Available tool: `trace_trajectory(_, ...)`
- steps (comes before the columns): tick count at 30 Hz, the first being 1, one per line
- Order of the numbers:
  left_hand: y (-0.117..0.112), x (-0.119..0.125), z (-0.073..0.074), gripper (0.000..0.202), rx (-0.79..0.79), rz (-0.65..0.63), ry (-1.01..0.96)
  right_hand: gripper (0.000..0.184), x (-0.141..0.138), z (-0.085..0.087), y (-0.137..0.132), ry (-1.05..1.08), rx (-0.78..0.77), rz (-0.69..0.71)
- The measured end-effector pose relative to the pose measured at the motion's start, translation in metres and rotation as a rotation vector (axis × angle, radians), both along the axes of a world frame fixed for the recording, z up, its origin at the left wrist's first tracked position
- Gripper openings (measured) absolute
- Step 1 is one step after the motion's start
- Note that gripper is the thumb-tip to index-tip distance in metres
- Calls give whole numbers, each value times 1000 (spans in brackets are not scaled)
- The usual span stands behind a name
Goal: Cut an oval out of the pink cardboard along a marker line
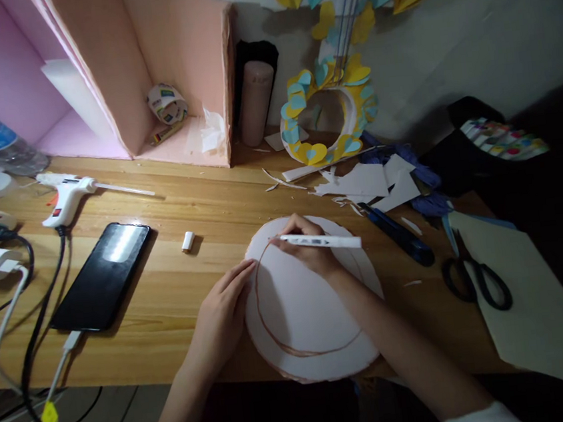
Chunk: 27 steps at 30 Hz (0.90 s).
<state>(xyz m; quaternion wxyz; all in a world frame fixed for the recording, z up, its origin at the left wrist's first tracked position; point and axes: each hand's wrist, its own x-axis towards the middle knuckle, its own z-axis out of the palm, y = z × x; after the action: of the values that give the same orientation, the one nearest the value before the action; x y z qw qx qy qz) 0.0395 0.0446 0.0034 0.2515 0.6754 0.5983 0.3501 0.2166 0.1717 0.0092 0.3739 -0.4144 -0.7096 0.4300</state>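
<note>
A round white cardboard disc (306,309) lies flat at the table's front edge, with a brown line drawn as a ring inside its rim. My right hand (310,251) is closed around a white marker pen (332,240), its tip at the upper left part of the brown line. My left hand (228,304) rests against the disc's left edge with the fingers stretched out; some of them are hidden. The pen's white cap (189,241) lies on the wood to the left of the disc.
A black phone (102,277), a glue gun (71,196) and cables are on the left. On the right lie a blue utility knife (399,235), scissors (474,274) and paper scraps (363,181). Behind stand a pink cardboard box (184,53) and a paper-heart ring (305,151).
</note>
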Motion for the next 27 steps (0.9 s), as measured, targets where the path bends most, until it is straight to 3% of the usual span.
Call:
trace_trajectory(4, 2, -1, -2, 34, -1, 7, -8, 32, 20, 18, 16, 183, 194, -316)
trace_trajectory(8, 0, -3, 0, 34, 74, -19, 37, 30, 69, 34, 35, 118, 277, -452)
trace_trajectory(13, -30, 1, 11, 41, 242, -145, 203, 28, 124, 24, 26, -7, 127, -391)
trace_trajectory(18, -71, 29, 13, 37, 246, -328, 260, 33, 146, 6, -2, -133, 46, -289)
trace_trajectory(22, -79, 51, 4, 18, 282, -269, 247, 34, 154, 4, -13, -141, 0, -239)
trace_trajectory(27, -81, 51, 0, 23, 403, -270, 271, 37, 159, 7, -27, -124, -99, -193)
